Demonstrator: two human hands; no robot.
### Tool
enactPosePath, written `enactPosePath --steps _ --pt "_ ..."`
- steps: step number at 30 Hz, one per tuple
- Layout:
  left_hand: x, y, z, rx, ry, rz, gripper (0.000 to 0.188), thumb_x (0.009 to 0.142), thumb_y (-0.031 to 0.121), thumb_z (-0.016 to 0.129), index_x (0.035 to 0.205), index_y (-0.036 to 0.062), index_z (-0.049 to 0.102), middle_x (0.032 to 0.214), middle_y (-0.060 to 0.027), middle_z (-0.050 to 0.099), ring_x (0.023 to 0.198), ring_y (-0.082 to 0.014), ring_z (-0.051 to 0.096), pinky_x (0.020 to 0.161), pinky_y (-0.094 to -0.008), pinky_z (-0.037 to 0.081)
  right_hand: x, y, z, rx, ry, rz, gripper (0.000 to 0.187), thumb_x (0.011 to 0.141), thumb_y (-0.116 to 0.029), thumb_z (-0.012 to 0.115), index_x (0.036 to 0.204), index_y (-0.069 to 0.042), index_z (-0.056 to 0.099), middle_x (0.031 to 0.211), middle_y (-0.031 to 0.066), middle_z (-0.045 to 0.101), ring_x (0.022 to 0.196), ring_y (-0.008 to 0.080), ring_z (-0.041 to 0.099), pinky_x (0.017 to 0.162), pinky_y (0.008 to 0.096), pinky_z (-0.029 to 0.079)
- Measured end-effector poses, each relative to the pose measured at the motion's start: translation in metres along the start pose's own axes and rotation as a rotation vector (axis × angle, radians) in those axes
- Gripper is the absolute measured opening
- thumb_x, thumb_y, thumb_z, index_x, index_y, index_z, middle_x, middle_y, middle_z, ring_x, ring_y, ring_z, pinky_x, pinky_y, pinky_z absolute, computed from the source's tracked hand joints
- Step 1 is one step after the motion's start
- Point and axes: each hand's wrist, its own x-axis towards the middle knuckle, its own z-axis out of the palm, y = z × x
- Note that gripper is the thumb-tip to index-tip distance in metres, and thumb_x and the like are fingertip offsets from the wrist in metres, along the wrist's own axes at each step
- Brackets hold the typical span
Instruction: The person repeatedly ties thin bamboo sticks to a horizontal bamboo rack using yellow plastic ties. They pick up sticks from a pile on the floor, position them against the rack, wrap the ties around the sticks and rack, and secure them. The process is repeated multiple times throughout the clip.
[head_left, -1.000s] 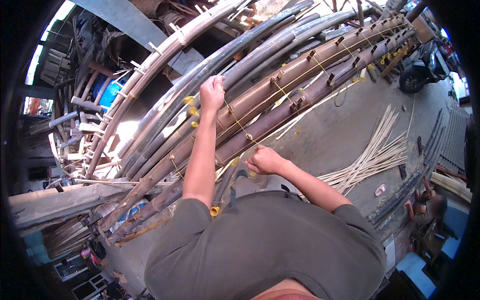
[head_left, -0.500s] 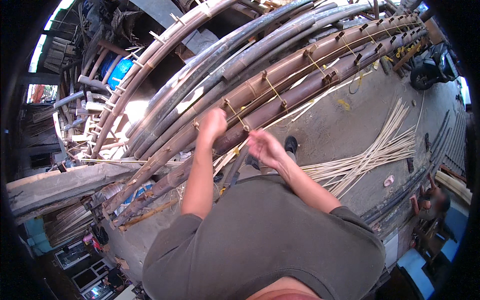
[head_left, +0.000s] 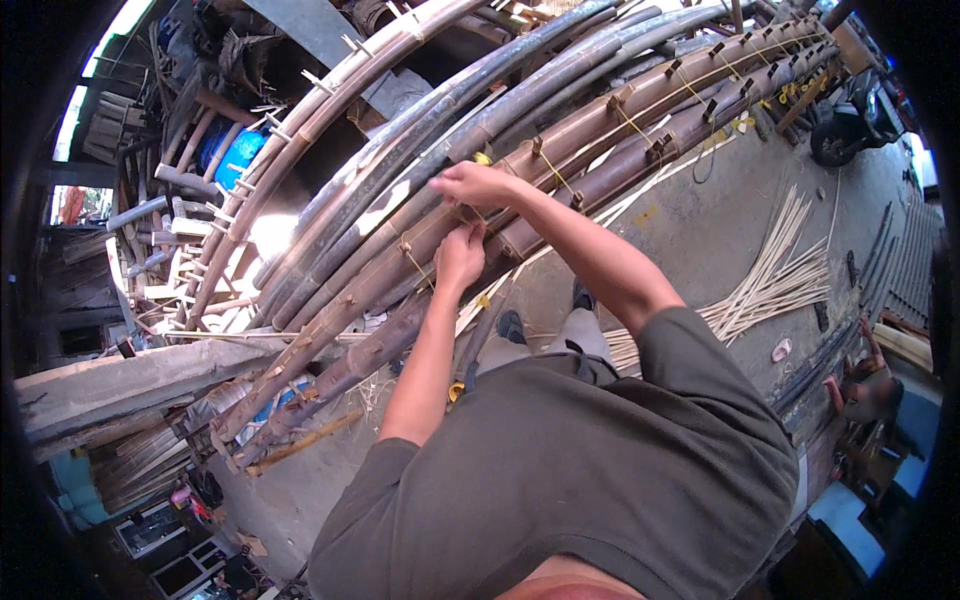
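Two long brown bamboo poles, an upper one [head_left: 580,120] and a lower one [head_left: 560,225], run side by side diagonally in front of me. Short pegs stick out of them, and thin yellowish cords [head_left: 553,172] span from one pole to the other. My left hand [head_left: 461,256] is closed, fingers pinched, over the gap between the poles. Just above it, my right hand [head_left: 474,187] is closed at the upper pole, its forearm crossing the lower one. Whatever the fingers hold is too small to make out. A tied cord [head_left: 418,264] lies left of my left hand.
Grey bamboo poles [head_left: 480,75] lie behind the brown pair. At the left stands a curved pole frame [head_left: 280,130] with pegs, near a blue bundle [head_left: 240,158]. Pale split strips [head_left: 760,275] lie on the floor at right. A person [head_left: 870,390] is at the far right.
My right hand has moved up and left from the lower pole to the upper one, and its fingers have closed. My left hand has shifted slightly right and down.
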Motion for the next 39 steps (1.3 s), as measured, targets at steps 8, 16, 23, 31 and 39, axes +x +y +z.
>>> enactPosePath --steps 8,16,23,31,39 --pt "0.003 0.008 0.009 -0.087 0.064 0.025 0.026 0.096 0.029 0.051 0.1 0.0097 0.067 0.085 -0.0154 0.07 0.08 -0.0326 0.068 0.07 -0.0427 0.051 -0.178 0.039 0.061 -0.461 -0.121 -0.302 0.031 0.09 -0.023 0.052 0.072 0.0 0.061 0.069 0.0248 0.059 0.066 0.0414 0.06 0.067 0.0485 0.048" --pt "0.136 -0.011 -0.011 -0.109 0.337 0.189 0.027 0.095 0.025 0.05 0.096 0.005 0.068 0.082 -0.0166 0.07 0.071 -0.0329 0.068 0.069 -0.0432 0.052 -0.179 0.043 0.065 -0.619 0.023 -0.302 0.031 0.084 -0.026 0.058 0.063 -0.003 0.061 0.061 0.0198 0.061 0.063 0.0372 0.062 0.071 0.0458 0.05" --pt "0.115 -0.047 -0.046 -0.132 0.129 0.097 0.032 0.095 0.028 0.045 0.109 0.0057 0.064 0.093 -0.0242 0.066 0.089 -0.0416 0.064 0.08 -0.0482 0.049 -0.181 0.012 0.124 -0.578 0.048 -0.222 0.022 0.079 -0.018 0.062 0.097 -0.005 0.063 0.094 0.0214 0.066 0.09 0.0316 0.065 0.082 0.0414 0.049" --pt "-0.062 -0.11 -0.06 0.02 0.006 0.205 0.017 0.09 0.013 0.053 0.103 0.0014 0.056 0.093 -0.0242 0.065 0.089 -0.0446 0.061 0.079 -0.0515 0.048 -0.146 -0.011 0.191 1.598 0.662 0.271 0.02 0.098 -0.026 0.05 0.097 -0.009 0.06 0.086 0.0046 0.063 0.076 0.0157 0.06 0.071 0.0303 0.05" --pt "-0.055 -0.124 -0.039 -0.132 0.168 0.306 0.029 0.096 0.026 0.052 0.098 -0.001 0.061 0.093 -0.0289 0.063 0.095 -0.0468 0.058 0.081 -0.0507 0.046 0.006 -0.1 0.159 -0.368 0.128 -0.059 0.051 0.092 -0.054 0.048 0.096 -0.007 0.068 0.109 0.0148 0.064 0.103 0.0258 0.056 0.093 0.0431 0.039"
